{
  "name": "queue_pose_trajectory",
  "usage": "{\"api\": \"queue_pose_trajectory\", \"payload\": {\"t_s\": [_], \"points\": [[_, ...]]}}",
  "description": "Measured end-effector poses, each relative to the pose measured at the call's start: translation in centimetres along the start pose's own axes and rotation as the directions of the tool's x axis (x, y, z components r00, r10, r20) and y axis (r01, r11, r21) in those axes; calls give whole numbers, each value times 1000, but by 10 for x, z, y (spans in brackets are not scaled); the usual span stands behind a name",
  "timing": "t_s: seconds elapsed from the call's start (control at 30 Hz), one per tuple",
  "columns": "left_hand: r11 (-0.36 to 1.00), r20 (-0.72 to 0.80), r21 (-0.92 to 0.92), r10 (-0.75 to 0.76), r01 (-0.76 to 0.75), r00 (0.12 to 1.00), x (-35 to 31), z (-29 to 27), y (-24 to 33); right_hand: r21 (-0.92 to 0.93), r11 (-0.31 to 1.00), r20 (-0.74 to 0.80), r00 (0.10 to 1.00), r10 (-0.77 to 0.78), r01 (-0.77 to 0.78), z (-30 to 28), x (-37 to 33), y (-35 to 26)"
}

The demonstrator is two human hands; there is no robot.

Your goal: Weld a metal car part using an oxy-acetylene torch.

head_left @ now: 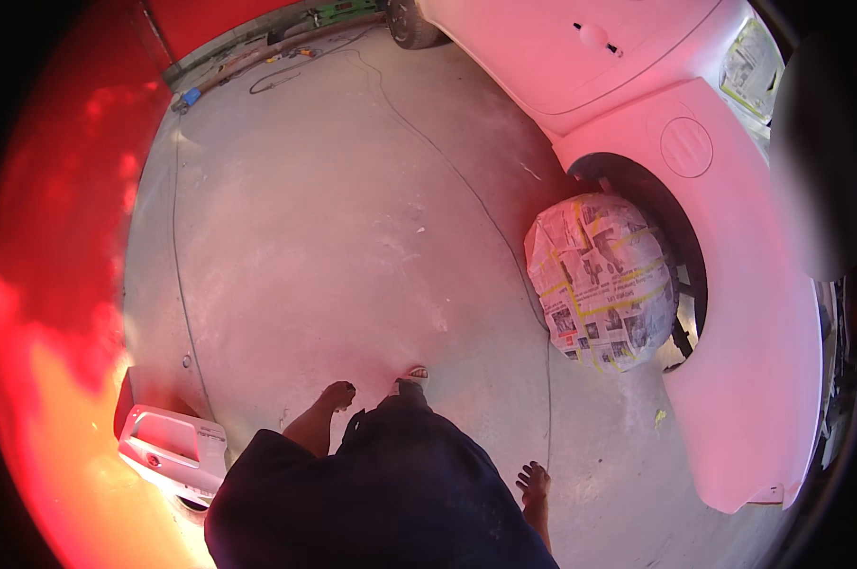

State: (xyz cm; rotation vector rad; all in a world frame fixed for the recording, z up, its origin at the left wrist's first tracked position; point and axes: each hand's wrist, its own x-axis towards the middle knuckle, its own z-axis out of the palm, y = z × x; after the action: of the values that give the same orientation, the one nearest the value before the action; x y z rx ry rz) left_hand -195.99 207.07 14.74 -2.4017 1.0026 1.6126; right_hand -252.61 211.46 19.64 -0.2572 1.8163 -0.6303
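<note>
My left hand [338,395] hangs in front of my body over the bare floor, its fingers curled together with nothing visible in them. To the right, my right hand [535,479] hangs by my side, fingers apart and empty. Neither hand touches anything. The nearest large thing is a pale car body [760,313] on the right, tinted pink by the light. Its front wheel [599,284] is wrapped in newspaper held by yellow tape. More newspaper covers the headlight area [753,71]. At the lower left is a pale car panel [173,453] with a rectangular recess.
A thin dark cable [466,185] crosses the concrete floor [305,237] past the wheel; another cable [177,256] runs along the left. A red sheet wall [78,190] bounds the left side. Tools and a blue item [191,97] lie at the far edge. My foot [413,374] shows ahead.
</note>
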Motion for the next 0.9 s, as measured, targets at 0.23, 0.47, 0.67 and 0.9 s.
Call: {"api": "queue_pose_trajectory", "payload": {"t_s": [0.23,0.47,0.67,0.9], "points": [[900,-238,-399,84,-176,968,129,-82,-11,-371,923,232,973,-12,99,144,11,-144],[859,-464,-389,131,-333,876,150,-118,76,-405,910,89,986,140,-92,127,84,-192],[885,-37,-460,-104,76,994,127,-137,129,-841,32,540,841,1,540,107,337,-107],[752,-191,-652,-285,96,939,160,-206,106,-673,735,278,948,154,78,330,277,-415]]}}
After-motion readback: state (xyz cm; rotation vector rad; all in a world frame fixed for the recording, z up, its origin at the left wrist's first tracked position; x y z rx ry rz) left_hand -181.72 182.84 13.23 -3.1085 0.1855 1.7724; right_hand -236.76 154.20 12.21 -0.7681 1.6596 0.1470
